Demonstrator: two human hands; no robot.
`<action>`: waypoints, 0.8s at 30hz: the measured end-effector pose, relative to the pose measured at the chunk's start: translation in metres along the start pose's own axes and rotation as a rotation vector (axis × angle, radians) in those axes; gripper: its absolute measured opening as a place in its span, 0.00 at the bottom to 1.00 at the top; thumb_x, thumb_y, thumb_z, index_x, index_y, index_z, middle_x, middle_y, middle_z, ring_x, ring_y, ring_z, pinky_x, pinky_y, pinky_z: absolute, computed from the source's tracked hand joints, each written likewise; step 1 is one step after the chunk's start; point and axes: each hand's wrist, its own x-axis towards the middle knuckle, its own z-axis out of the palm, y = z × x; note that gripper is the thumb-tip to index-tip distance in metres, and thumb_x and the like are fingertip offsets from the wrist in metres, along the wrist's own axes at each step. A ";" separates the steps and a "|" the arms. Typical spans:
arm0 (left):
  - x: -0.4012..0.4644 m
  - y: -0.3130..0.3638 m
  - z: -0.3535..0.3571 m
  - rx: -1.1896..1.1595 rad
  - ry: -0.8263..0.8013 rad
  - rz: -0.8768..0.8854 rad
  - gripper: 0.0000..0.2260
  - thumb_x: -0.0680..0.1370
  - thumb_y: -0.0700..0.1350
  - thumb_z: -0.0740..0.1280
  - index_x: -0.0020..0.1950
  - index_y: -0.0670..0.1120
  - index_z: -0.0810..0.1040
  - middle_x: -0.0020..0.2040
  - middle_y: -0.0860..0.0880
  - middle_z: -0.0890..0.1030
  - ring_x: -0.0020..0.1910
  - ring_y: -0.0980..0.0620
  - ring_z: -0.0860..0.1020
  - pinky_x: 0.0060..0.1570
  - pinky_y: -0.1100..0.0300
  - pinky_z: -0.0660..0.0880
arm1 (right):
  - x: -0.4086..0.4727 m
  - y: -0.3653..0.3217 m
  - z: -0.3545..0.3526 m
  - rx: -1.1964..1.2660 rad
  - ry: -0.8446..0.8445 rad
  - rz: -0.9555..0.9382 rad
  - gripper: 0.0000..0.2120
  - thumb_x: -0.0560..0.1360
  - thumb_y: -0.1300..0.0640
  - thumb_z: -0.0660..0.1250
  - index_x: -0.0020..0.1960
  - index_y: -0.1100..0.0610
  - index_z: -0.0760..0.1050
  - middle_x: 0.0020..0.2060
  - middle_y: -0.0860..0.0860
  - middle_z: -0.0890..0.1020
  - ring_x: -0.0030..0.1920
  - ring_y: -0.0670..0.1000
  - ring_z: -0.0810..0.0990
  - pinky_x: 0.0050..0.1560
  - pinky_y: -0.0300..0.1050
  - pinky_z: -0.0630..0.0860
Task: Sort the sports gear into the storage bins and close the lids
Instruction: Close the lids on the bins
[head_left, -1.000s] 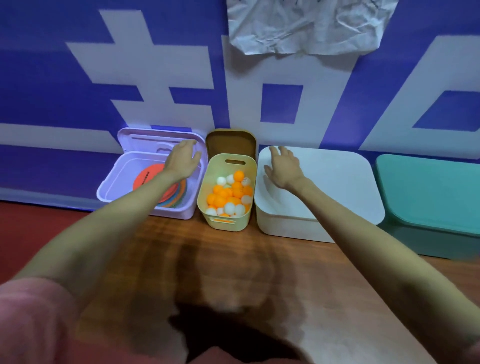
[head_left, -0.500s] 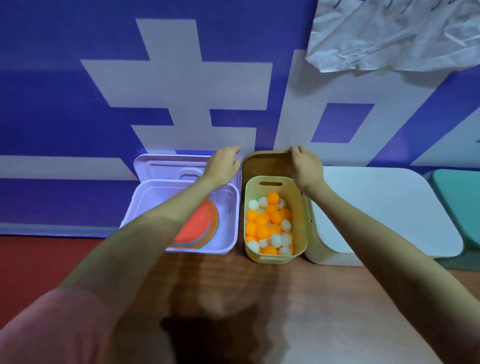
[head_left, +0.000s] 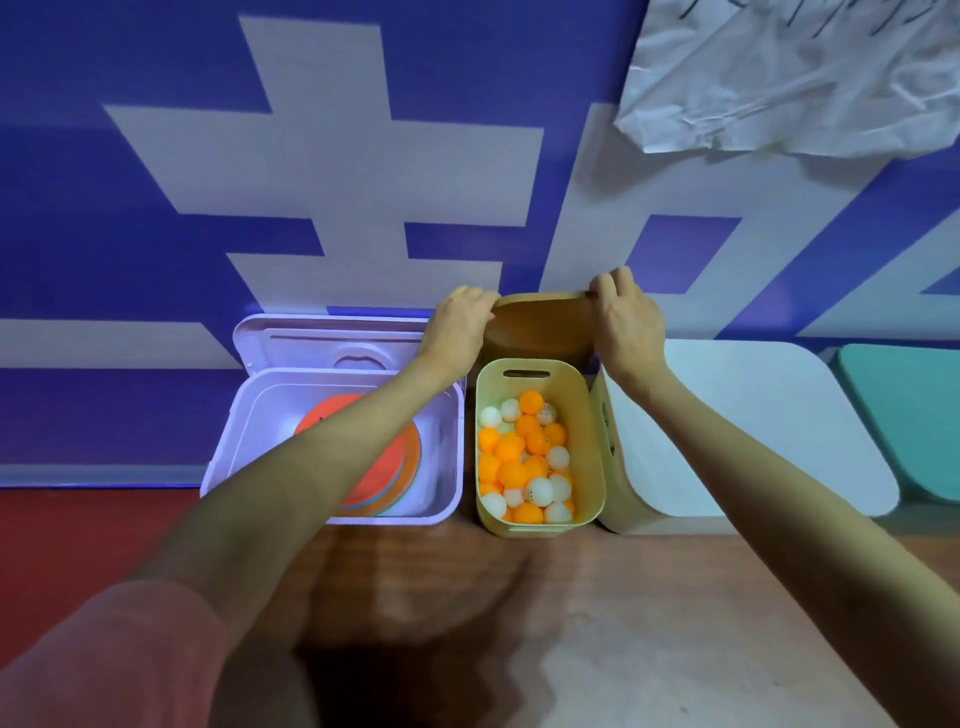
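Head view: left hand (head_left: 460, 325) and right hand (head_left: 626, 317) each gripping a top corner of brown lid (head_left: 540, 327), standing upright against wall at frame centre, directly behind yellow bin (head_left: 592, 467) of ping-pong balls (head_left: 524, 457). Lid's broad face toward camera; both hands equally near. Lavender bin (head_left: 452, 452) with flat discs (head_left: 384, 467) open at left, closed white bin (head_left: 753, 426) touching at right; nothing blocking.

I see the yellow bin (head_left: 540, 522) squeezed between white bin (head_left: 452, 447) and closed cream bin (head_left: 727, 415); the wood surface (head_left: 597, 623) in front is free.
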 end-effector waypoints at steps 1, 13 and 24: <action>-0.001 0.003 -0.005 -0.003 0.026 0.028 0.09 0.80 0.38 0.63 0.58 0.39 0.78 0.52 0.40 0.81 0.52 0.44 0.77 0.50 0.57 0.73 | -0.002 0.001 -0.007 0.010 0.049 -0.008 0.09 0.72 0.67 0.69 0.51 0.64 0.74 0.46 0.61 0.77 0.35 0.59 0.75 0.31 0.43 0.66; -0.090 0.023 -0.036 0.099 0.113 0.310 0.06 0.76 0.38 0.60 0.48 0.41 0.77 0.44 0.43 0.79 0.44 0.43 0.75 0.39 0.52 0.76 | -0.095 0.004 -0.052 0.145 0.156 -0.223 0.11 0.66 0.70 0.71 0.46 0.63 0.74 0.37 0.60 0.78 0.32 0.61 0.75 0.29 0.45 0.67; -0.160 0.020 0.002 0.199 -0.023 0.434 0.18 0.75 0.40 0.56 0.60 0.40 0.80 0.61 0.41 0.80 0.57 0.42 0.81 0.46 0.53 0.81 | -0.180 0.001 -0.010 0.125 -0.031 -0.348 0.23 0.71 0.59 0.54 0.64 0.64 0.74 0.57 0.60 0.80 0.53 0.60 0.80 0.51 0.50 0.78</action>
